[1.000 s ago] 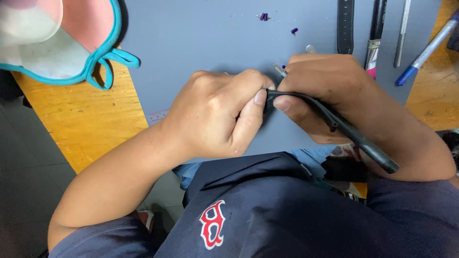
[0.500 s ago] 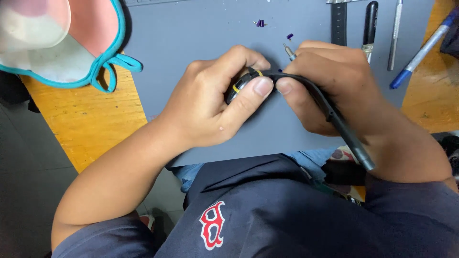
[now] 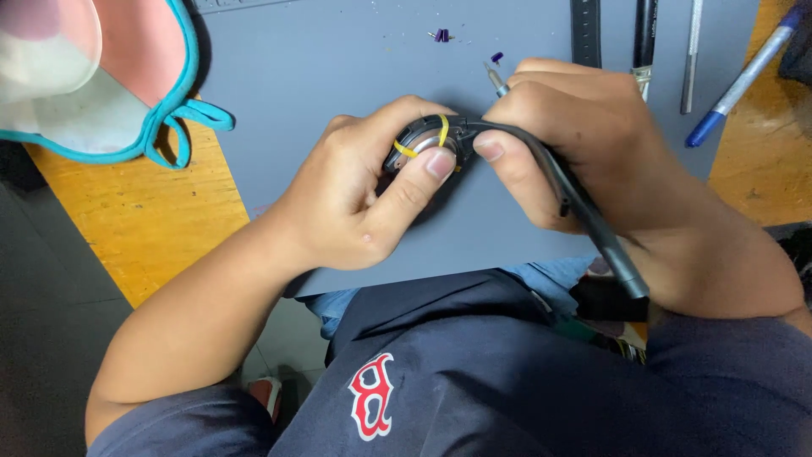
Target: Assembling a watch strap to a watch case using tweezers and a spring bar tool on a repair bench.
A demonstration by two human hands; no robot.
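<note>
Both hands are up over the grey rubber work mat [image 3: 338, 76], and between them sits a round black wristwatch case with a silver metal back and a yellow band looped over it [image 3: 425, 145]. The left hand [image 3: 355, 199] is curled tight around that case, thumb pressed flat against its near edge, fingers wrapped behind it. The right hand [image 3: 584, 135] is closed too, thumb and fingers pinching the black rubber strap [image 3: 584, 211] right where it joins the case; the strap trails back under the palm toward the wrist. A thin metal tool tip [image 3: 495, 80] pokes out just beyond the right knuckles. Past those knuckles lie tiny purple bits [image 3: 441, 35], a blue pen [image 3: 744, 72], and dark slim tools [image 3: 644, 34]. Beyond the left forearm rests a pink cloth with teal trim [image 3: 127, 68] on the yellow wooden table [image 3: 144, 228].
</note>
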